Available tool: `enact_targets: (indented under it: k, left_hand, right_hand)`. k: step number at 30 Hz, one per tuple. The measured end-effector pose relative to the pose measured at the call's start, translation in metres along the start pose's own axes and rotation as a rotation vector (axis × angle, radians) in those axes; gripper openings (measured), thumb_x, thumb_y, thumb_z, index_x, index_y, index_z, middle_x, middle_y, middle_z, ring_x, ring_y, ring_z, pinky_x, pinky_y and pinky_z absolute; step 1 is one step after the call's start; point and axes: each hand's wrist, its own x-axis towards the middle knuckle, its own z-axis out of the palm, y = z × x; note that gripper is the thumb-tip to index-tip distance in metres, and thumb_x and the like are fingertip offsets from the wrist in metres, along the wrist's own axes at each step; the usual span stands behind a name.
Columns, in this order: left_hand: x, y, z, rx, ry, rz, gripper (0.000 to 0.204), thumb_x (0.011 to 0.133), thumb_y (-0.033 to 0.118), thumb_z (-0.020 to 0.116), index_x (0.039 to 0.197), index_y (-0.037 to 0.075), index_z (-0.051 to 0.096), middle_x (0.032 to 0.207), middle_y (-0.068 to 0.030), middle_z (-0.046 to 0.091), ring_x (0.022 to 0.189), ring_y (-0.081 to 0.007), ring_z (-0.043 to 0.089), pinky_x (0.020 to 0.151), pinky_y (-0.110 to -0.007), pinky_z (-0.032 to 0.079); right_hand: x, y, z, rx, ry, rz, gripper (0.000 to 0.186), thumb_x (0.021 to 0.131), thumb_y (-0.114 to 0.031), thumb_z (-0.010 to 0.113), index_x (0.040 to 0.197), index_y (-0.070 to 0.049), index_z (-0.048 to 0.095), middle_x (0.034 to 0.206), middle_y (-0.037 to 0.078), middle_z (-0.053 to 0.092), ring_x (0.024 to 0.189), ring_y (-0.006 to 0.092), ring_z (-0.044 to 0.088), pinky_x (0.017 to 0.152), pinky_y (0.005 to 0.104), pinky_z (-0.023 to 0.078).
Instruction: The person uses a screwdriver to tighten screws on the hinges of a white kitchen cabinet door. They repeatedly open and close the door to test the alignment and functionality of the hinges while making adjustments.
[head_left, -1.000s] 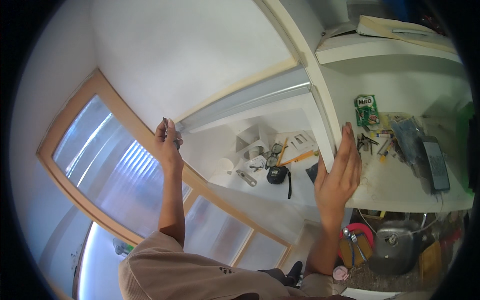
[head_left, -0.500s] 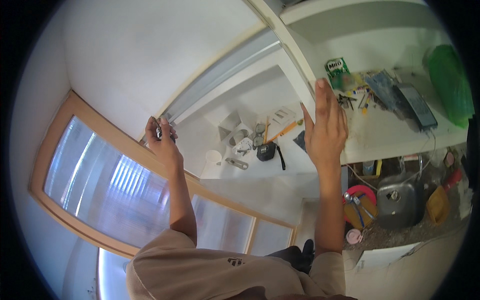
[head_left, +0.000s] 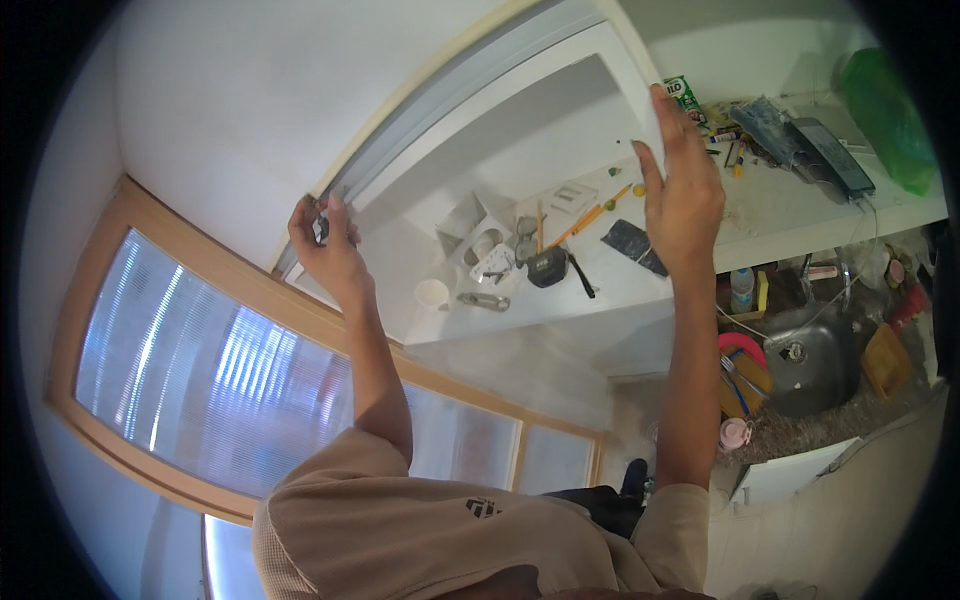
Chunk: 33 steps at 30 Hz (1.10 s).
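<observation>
My left hand [head_left: 328, 238] is closed round a small dark object [head_left: 321, 226] at the left end of a grey metal rail [head_left: 430, 105]; the fingers hide most of it, so its kind does not show. At the right, my right hand [head_left: 685, 190] is up against the white post [head_left: 640, 50] of the cabinet opening, fingers stretched and thumb apart. Between my hands, a white shelf [head_left: 400, 317] holds a black tape measure [head_left: 547, 267], glasses [head_left: 526, 240], yellow pencils [head_left: 590, 218], a white cup [head_left: 432, 293], a folding utility knife [head_left: 484, 301] and a dark flat pouch [head_left: 632, 246].
Beyond the post, another shelf carries a green packet [head_left: 684, 98], a black phone-like device [head_left: 832, 155] and a green plastic bag [head_left: 885, 120]. Below it are a metal sink [head_left: 815, 375], a yellow board [head_left: 887, 362] and a pink mug [head_left: 734, 433]. A wood-framed ribbed-glass panel [head_left: 200, 340] runs along the left.
The view has shifted, showing more of the shelf and the dark pouch. My right hand appears slightly further right, still at the post. My left hand stays at the rail's left end.
</observation>
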Motion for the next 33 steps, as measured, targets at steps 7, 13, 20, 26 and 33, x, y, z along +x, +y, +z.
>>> enact_targets:
  k: [7, 13, 20, 26, 33]
  left_hand:
    - [0.004, 0.0, -0.016, 0.078, -0.009, -0.024, 0.048, 0.086, 0.018, 0.085, 0.124, 0.005, 0.059, 0.097, -0.0053, 0.072, 0.074, -0.0096, 0.06, 0.06, -0.024, 0.048]
    - [0.002, -0.001, -0.042, 0.095, -0.087, 0.049, 0.048, 0.082, 0.013, 0.086, 0.122, 0.005, 0.061, 0.102, -0.0066, 0.076, 0.078, -0.0124, 0.063, 0.068, -0.028, 0.052]
    - [0.008, -0.016, -0.044, 0.133, -0.1, -0.014, 0.041, 0.084, 0.024, 0.083, 0.116, 0.007, 0.065, 0.104, -0.0141, 0.075, 0.092, -0.0314, 0.072, 0.079, -0.039, 0.055]
    - [0.007, -0.01, -0.043, 0.042, -0.057, 0.031, 0.036, 0.086, 0.023, 0.081, 0.117, 0.011, 0.065, 0.093, -0.0072, 0.076, 0.083, -0.0279, 0.074, 0.071, -0.038, 0.056]
    - [0.014, -0.006, -0.05, 0.049, -0.093, -0.018, 0.036, 0.086, 0.022, 0.08, 0.116, 0.014, 0.063, 0.09, -0.0047, 0.077, 0.082, -0.0265, 0.074, 0.069, -0.038, 0.055]
  right_hand:
    - [-0.002, -0.019, -0.005, 0.082, -0.003, 0.017, 0.062, 0.098, -0.013, 0.065, 0.155, -0.02, 0.042, 0.143, 0.016, 0.059, 0.122, 0.036, 0.062, 0.097, 0.0438, 0.053]
    - [-0.005, -0.036, -0.008, 0.018, -0.062, 0.08, 0.058, 0.104, -0.019, 0.06, 0.156, -0.015, 0.037, 0.152, 0.019, 0.05, 0.131, 0.0366, 0.058, 0.102, 0.0408, 0.05]
    - [-0.011, -0.01, -0.003, -0.131, -0.051, -0.007, 0.062, 0.103, -0.017, 0.056, 0.157, -0.001, 0.03, 0.156, 0.025, 0.044, 0.14, 0.0409, 0.048, 0.113, 0.0427, 0.039]
    - [-0.003, -0.03, -0.008, 0.01, -0.08, 0.087, 0.063, 0.101, -0.011, 0.057, 0.158, -0.004, 0.03, 0.155, 0.024, 0.045, 0.137, 0.0382, 0.051, 0.112, 0.0407, 0.039]
    - [-0.009, -0.038, -0.005, 0.075, -0.11, 0.089, 0.064, 0.101, -0.01, 0.057, 0.158, -0.004, 0.028, 0.153, 0.024, 0.045, 0.132, 0.0369, 0.054, 0.11, 0.0399, 0.041]
